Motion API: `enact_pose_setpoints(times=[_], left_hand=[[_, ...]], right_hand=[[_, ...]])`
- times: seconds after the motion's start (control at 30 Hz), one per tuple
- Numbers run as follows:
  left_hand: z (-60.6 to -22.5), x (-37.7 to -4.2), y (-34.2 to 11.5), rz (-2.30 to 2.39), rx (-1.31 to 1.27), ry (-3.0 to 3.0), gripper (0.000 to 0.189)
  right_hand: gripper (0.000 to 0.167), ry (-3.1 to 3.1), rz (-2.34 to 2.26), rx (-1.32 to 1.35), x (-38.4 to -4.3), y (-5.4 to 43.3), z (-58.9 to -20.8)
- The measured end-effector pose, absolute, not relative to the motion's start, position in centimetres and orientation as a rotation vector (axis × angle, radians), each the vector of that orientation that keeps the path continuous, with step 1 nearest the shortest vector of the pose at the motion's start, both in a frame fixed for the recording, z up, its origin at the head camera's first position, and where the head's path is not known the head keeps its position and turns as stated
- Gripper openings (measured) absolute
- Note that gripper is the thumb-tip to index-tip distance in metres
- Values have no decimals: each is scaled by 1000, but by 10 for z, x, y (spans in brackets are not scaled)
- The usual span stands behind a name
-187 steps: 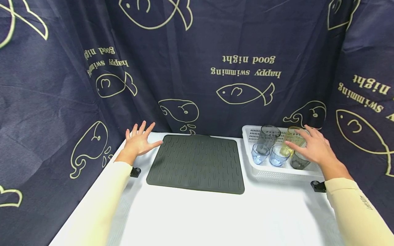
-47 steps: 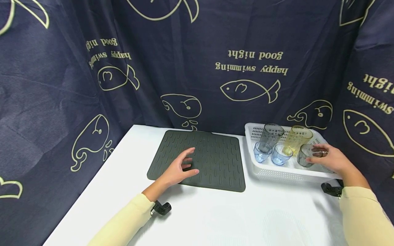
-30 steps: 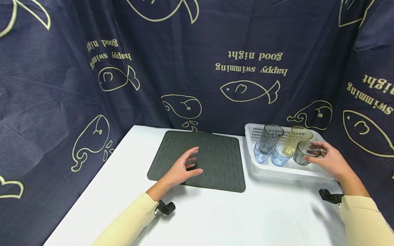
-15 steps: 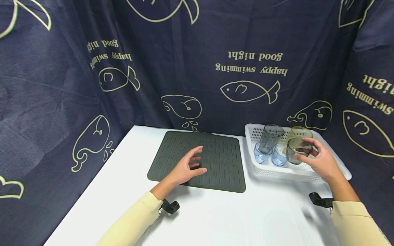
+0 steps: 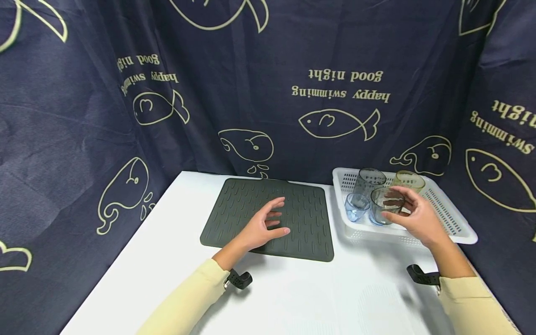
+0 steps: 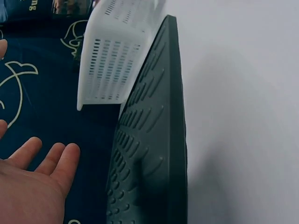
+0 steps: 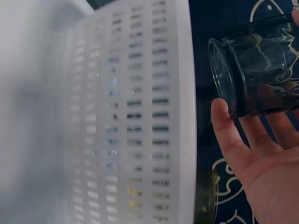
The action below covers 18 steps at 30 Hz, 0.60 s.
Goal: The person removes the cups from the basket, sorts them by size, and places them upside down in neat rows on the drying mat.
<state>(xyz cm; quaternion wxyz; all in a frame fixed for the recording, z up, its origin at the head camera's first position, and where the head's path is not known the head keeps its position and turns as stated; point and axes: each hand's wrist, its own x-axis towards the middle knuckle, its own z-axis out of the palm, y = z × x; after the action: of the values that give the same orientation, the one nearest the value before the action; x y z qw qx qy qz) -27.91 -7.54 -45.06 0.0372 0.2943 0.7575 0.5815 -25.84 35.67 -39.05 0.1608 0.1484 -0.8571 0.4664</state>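
Observation:
My right hand [image 5: 418,218] grips a short grey-tinted glass [image 5: 382,200] between fingers and thumb, over the front part of a white perforated basket [image 5: 458,228]. In the right wrist view the glass [image 7: 261,70] appears above the basket's rim, fingers against its side. Behind it one blue glass [image 5: 374,218] is partly hidden; another blue glass [image 5: 355,213] stands to its left. A tall grey glass [image 5: 365,182] and a yellow glass [image 5: 412,180] stand at the basket's back. My left hand [image 5: 257,228], fingers loosely bent and holding nothing, hovers over the dark ribbed mat [image 5: 230,204].
Under everything lies a white table [image 5: 301,298], the mat at its back middle and the basket to the mat's right. A navy curtain [image 5: 259,83] with fish drawings hangs behind and along both sides.
The right hand has picked up the short grey glass from the basket's right part and carried it left, now in front of a blue glass. The left hand has drifted slightly right over the mat.

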Motion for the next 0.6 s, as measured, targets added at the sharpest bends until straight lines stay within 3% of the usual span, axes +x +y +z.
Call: enact_pose_setpoints(times=[0.6], left_hand=[[-445, -278, -50, 1794, 960, 2271, 78]], right_hand=[[71, -2432, 1330, 556, -256, 317, -394]])
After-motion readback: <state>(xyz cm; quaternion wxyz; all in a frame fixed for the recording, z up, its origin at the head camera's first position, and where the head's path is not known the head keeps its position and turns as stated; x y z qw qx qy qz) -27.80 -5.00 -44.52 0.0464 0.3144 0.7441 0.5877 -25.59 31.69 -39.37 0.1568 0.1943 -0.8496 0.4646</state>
